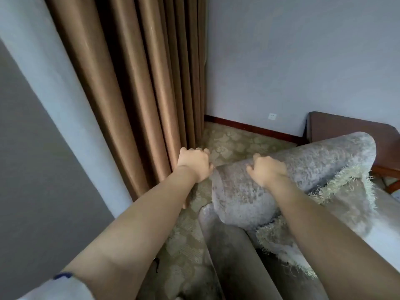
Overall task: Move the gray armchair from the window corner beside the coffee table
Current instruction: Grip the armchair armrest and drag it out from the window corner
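The gray armchair [287, 169] stands in the corner between the brown curtain and the wall, seen from behind its rolled backrest. A fringed gray throw [337, 185] hangs over the backrest and seat. My right hand [267, 169] lies on top of the backrest near its left end, its fingers curled over the far side and gripping it. My left hand [194, 164] hovers just left of the backrest's end, in front of the curtain. Its fingers are curled with nothing visible in them, and the thumb is almost at the chair's edge. The coffee table is out of view.
The brown curtain [138, 87] hangs at the left, close to my left hand. A dark brown piece of furniture [350, 128] stands against the wall behind the chair at the right. Patterned carpet [233, 141] shows between chair, curtain and skirting board.
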Motion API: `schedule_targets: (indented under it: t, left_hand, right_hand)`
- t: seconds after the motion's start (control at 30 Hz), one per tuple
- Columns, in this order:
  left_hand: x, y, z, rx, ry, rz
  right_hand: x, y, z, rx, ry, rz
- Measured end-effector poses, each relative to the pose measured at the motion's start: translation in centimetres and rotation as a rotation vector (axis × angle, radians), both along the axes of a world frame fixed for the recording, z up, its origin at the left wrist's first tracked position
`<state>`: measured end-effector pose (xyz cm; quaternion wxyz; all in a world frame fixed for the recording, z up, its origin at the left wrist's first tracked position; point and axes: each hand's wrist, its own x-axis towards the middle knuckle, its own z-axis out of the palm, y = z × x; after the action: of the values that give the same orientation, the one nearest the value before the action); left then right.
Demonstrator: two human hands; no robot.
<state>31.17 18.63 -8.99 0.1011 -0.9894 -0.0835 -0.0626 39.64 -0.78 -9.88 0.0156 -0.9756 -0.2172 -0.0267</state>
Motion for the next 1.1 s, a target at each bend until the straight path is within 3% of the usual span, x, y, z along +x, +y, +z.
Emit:
schedule_targets:
  t: [0.1,0.27,0.4,0.57,0.67,0.73,0.97,1.1]
  left_hand:
    - [3.3,2.3,-1.8,0.074,0.057,-0.115]
    - [9.5,4.4,-5.1,-0.003,0.186,-0.118]
    - [13.8,3.0,-8.7,-0.176,0.260,-0.063]
    - [16.6,-0.6,-13.8,-0.502,0.354,0.039]
    - [16.9,-2.4,-16.0,-0.683,0.220,0.180]
    - [17.5,-2.8,-16.7,-0.686,0.110,0.273]
    - [18.4,-3.0,-17.2,-0.704,0.073,0.449]
    - [17.7,-3.3,-16.5,-0.625,0.098,0.418]
  right_hand:
    - [1.8,-0.1,-3.4,-0.003,0.127,-0.072]
    - [5.6,1.0,-6.6,-0.033,0.253,-0.226]
    - [8.6,3.7,-8.3,0.020,0.200,-0.204]
    - [12.0,6.5,-11.2,-0.038,0.126,0.008]
    - [14.1,7.6,-13.2,-0.060,0.223,0.091]
    - [15.5,8.4,-14.2,-0.022,0.296,0.092]
    - [16.9,8.9,-15.5,-0.066,0.222,0.136]
    - [16.3,8.9,-15.1,-0.071,0.258,0.128]
